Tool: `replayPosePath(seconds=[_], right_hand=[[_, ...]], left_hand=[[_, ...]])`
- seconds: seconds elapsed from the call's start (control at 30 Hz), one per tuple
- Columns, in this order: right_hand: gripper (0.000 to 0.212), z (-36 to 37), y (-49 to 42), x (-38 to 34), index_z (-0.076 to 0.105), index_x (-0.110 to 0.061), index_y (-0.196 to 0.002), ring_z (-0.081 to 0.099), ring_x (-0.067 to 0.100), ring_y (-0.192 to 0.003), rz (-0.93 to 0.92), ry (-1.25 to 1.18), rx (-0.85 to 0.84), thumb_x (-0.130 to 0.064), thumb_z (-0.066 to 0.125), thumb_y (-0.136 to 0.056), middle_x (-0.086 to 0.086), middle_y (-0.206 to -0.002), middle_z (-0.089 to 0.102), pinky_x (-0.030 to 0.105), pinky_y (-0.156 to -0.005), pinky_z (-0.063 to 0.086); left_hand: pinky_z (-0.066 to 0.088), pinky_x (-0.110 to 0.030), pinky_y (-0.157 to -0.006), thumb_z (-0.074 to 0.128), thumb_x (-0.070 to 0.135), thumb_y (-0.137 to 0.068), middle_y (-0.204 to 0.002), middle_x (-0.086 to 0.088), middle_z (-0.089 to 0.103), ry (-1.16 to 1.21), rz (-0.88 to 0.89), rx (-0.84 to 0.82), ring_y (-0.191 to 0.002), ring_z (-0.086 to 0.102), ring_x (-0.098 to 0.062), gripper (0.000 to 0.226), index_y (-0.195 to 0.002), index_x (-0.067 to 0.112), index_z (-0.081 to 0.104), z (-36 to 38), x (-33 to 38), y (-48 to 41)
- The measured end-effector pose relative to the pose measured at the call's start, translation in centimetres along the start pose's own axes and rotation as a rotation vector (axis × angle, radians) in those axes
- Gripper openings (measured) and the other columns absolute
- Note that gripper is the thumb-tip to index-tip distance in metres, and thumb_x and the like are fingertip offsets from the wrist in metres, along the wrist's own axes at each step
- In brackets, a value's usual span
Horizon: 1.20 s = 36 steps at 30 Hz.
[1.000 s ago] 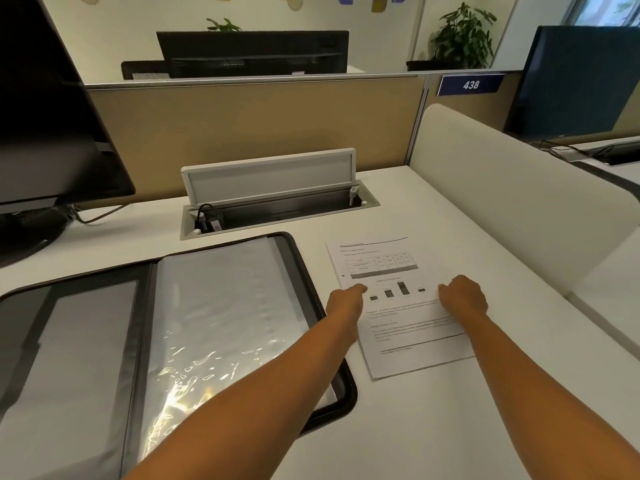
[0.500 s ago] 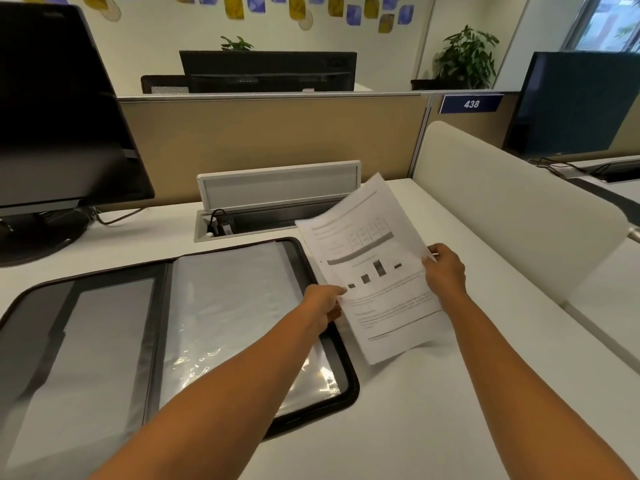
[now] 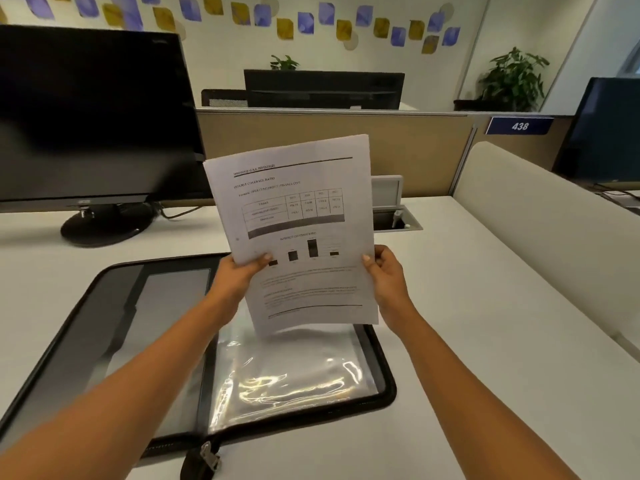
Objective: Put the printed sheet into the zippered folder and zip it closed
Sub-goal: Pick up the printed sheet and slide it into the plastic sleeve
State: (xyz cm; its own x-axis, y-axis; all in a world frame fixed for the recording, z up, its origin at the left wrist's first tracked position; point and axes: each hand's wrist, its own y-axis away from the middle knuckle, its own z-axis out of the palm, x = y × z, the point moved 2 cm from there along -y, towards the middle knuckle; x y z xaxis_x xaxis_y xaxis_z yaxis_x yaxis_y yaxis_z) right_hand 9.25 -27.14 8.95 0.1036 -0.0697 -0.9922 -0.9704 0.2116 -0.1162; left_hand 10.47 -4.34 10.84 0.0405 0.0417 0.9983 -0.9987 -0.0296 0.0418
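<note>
The sheet (image 3: 294, 230) is up off the bench (image 3: 485, 341), held nearly upright over the far part of the open folder (image 3: 388, 382), print toward the person. The left hand (image 3: 239, 275) pinches the left edge about halfway down, thumb on the front over the little bar chart and the other fingers hidden behind the paper; the right hand (image 3: 384, 271) does the same on the right edge, thumb tip on the printed face. Two side grips at the same height keep a limp page flat and square — likely so the bottom edge can be lined up with a sleeve. That bottom edge hangs just above the clear plastic sleeves (image 3: 291, 372) on the folder's right half, which are crinkled and catch the ceiling light; whether it touches them I cannot tell. The left half shows a dark pocket panel (image 3: 138, 334). The folder lies fully spread, spine running near to far, with the zip pull (image 3: 204, 455) lying at the near edge — loose and out of the way. To the far left stands a monitor (image 3: 93, 116), and a cable tray (image 3: 394, 216) peeks out behind the page. I'd judge the sheet is about to be lowered in; zipping is not yet begun.
</note>
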Motion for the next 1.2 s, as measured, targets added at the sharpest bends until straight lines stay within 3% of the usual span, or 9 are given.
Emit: replayPosePath(seconds=[0.1,0.2,0.3,0.43,0.67,0.8,1.0,1.2], right_hand=[[0.010,2.7,0.3,0.1,0.048,-0.028,-0.089,0.060,0.019,-0.089,-0.004,-0.052,-0.034,-0.024,0.041,-0.096,-0.004,-0.094,0.061,0.031,-0.076,0.053],[0.004,4.5,0.6,0.3,0.050,-0.031,-0.094,0.063,0.018,-0.090,-0.005,-0.098,-0.111,-0.029,0.047,-0.092,-0.006,-0.099,0.064,0.036,-0.079,0.057],[0.020,5.6,1.1,0.7,0.052,-0.035,-0.106,0.066,0.012,-0.087,-0.001,-0.143,-0.154,-0.032,0.056,-0.086,-0.012,-0.101,0.065,0.024,-0.067,0.059],[0.021,6.3,1.5,1.4,0.054,-0.029,-0.107,0.065,0.015,-0.088,0.062,-0.148,-0.130,-0.029,0.057,-0.086,-0.008,-0.099,0.066,0.028,-0.068,0.059],[0.029,6.4,1.4,1.1,0.055,-0.023,-0.112,0.065,0.017,-0.086,0.050,-0.136,-0.113,-0.031,0.059,-0.084,-0.007,-0.098,0.067,0.025,-0.066,0.058],[0.025,6.6,1.9,2.1,0.057,-0.026,-0.109,0.064,0.021,-0.088,0.086,-0.134,-0.129,-0.029,0.059,-0.084,-0.005,-0.097,0.067,0.029,-0.069,0.057],[0.018,6.8,1.4,1.9,0.057,-0.031,-0.104,0.064,0.016,-0.083,0.087,-0.122,-0.131,-0.029,0.058,-0.086,-0.009,-0.094,0.066,0.020,-0.057,0.056],[0.015,6.9,1.3,2.4,0.053,-0.034,-0.103,0.062,0.020,-0.089,0.119,-0.078,-0.091,-0.030,0.052,-0.089,-0.006,-0.099,0.064,0.031,-0.071,0.054]], left_hand=[[0.051,-0.044,-0.082,0.060,0.011,-0.084,-0.102,-0.006,0.065,0.010,0.074,0.037,-0.095,0.062,-0.023,0.015,-0.098,0.018,0.060,-2.4,0.8,0.7],[0.052,-0.032,-0.069,0.062,0.014,-0.082,-0.091,0.003,0.068,0.000,0.125,0.065,-0.084,0.065,-0.013,0.013,-0.089,0.025,0.061,-4.3,1.0,1.0],[0.052,-0.025,-0.063,0.068,0.017,-0.075,-0.087,0.006,0.070,-0.039,0.127,0.043,-0.075,0.069,-0.007,0.014,-0.086,0.025,0.064,-5.3,0.4,1.3],[0.054,-0.033,-0.069,0.067,0.018,-0.078,-0.090,0.002,0.069,-0.027,0.092,0.052,-0.086,0.066,-0.016,0.012,-0.088,0.024,0.064,-5.3,-1.2,1.5],[0.054,-0.019,-0.053,0.066,0.024,-0.078,-0.077,0.009,0.073,0.024,0.138,0.092,-0.073,0.070,-0.009,0.007,-0.083,0.028,0.066,-5.6,-1.2,1.4],[0.054,-0.018,-0.053,0.065,0.019,-0.080,-0.085,0.006,0.070,0.017,0.123,0.096,-0.075,0.068,-0.008,0.012,-0.092,0.024,0.066,-5.5,-2.4,1.6],[0.051,-0.025,-0.061,0.062,0.019,-0.083,-0.090,0.006,0.068,0.057,0.126,0.088,-0.084,0.064,-0.012,0.013,-0.087,0.032,0.063,-5.7,-2.8,1.3],[0.050,-0.026,-0.067,0.061,0.018,-0.085,-0.092,0.003,0.067,-0.010,0.016,0.002,-0.087,0.063,-0.015,0.013,-0.096,0.024,0.062,-6.2,-4.4,0.6]])
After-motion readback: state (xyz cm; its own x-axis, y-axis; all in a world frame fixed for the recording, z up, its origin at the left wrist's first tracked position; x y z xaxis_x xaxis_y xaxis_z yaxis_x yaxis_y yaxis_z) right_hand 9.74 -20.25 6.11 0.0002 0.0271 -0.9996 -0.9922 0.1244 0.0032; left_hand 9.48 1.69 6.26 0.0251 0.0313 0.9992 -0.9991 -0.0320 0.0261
